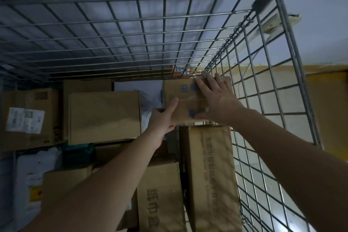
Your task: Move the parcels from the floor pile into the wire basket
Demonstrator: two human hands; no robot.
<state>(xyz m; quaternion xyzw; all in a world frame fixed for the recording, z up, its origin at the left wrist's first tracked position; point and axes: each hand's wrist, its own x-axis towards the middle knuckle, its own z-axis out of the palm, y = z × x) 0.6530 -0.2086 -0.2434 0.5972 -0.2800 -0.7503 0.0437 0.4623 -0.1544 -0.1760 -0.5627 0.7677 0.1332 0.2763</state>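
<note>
I look down into the wire basket (244, 47), which holds several parcels. A small brown cardboard box with blue marks (185, 93) lies in the far right corner of the basket. My left hand (162, 118) grips its near left edge, thumb on top. My right hand (216, 100) lies flat on the top of the box with fingers spread, close to the right wire wall.
Other cartons fill the basket: a large plain box (104, 117), a labelled box (28, 118) at left, a long printed carton (212, 173) along the right wall, another printed box (160, 198) and white poly bags (32, 181). Pale floor and a yellow surface (327, 103) lie beyond the right wall.
</note>
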